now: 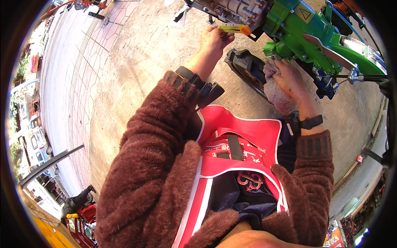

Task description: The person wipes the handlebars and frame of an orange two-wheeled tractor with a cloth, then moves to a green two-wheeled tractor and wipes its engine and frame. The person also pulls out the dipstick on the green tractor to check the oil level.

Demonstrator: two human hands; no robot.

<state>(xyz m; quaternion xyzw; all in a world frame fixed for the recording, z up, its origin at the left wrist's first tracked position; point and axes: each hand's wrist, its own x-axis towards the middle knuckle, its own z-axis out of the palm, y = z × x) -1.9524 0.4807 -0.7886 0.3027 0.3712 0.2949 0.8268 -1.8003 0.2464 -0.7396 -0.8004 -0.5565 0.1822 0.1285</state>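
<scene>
A green machine (285, 25) with a grey metal engine (240, 10) stands at the top right. My left hand (213, 41) is at the engine's lower edge, beside a yellow label strip (229, 28) and an orange round cap (245, 30). Its fingers are curled; what they grip, if anything, is hidden. My right hand (291, 80) is closed on a greyish-pink cloth (278, 94), bunched up under the green housing. Between my hands is a black treaded wheel (248, 68), partly covered by the cloth.
Levers (331, 51) and black cables (370, 78) stick out at the machine's right side. Concrete floor (136, 62) lies around it, with a paved strip (95, 45) to the left. Red machinery (84, 219) stands at the lower left, and a parked vehicle (38, 140) farther left.
</scene>
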